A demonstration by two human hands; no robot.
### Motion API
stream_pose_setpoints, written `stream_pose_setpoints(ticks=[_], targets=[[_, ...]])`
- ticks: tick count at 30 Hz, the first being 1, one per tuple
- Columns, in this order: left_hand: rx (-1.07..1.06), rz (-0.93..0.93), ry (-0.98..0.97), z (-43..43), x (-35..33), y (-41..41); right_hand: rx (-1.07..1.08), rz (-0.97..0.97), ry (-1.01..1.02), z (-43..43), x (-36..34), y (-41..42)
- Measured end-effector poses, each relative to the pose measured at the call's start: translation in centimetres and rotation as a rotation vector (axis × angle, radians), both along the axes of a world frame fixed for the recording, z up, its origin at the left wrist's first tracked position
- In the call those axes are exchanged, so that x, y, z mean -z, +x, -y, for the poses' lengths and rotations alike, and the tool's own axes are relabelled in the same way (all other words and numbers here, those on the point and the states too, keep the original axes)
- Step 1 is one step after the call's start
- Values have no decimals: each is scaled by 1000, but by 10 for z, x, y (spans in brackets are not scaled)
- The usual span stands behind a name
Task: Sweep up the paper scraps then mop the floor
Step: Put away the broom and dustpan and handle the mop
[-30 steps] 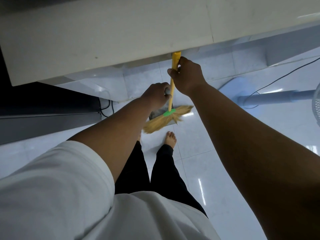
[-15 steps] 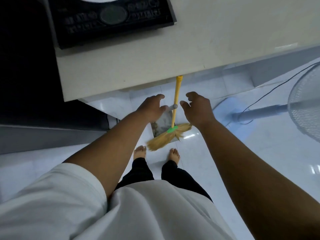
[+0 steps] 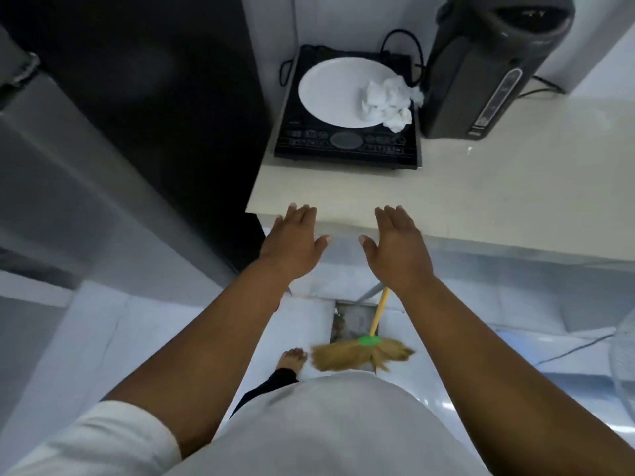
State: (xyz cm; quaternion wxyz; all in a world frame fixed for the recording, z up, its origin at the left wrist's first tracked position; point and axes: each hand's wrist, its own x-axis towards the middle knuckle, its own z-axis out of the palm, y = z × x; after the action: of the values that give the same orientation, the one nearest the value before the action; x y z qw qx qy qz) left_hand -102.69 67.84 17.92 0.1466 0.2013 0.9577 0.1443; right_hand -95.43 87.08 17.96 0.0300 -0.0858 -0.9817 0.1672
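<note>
Tiled floor (image 3: 144,338), broom (image 3: 364,352) below right hand (image 3: 398,249)

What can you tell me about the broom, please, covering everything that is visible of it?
The broom has a fan of straw-coloured bristles, a bright green collar and a thin yellow handle. Its bristles seem to rest on the pale tiled floor near a bare foot, and the handle tilts up toward the counter until the right hand hides its top. Neither that nor the left hand holds it; both are open.
</note>
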Motion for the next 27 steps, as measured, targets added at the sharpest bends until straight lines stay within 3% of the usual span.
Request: stream_pose_setpoints(ticks=[7,16,27], targets=[[-278,-150,-94,81,-39,69,-315,-53,14,63,-28,-1],[-743,-138,-125,218,-63,192,-741,-91,38,215,-59,27],[-1148,-153,-144,371,-68,367,-1135,-134,6,415,-81,138]])
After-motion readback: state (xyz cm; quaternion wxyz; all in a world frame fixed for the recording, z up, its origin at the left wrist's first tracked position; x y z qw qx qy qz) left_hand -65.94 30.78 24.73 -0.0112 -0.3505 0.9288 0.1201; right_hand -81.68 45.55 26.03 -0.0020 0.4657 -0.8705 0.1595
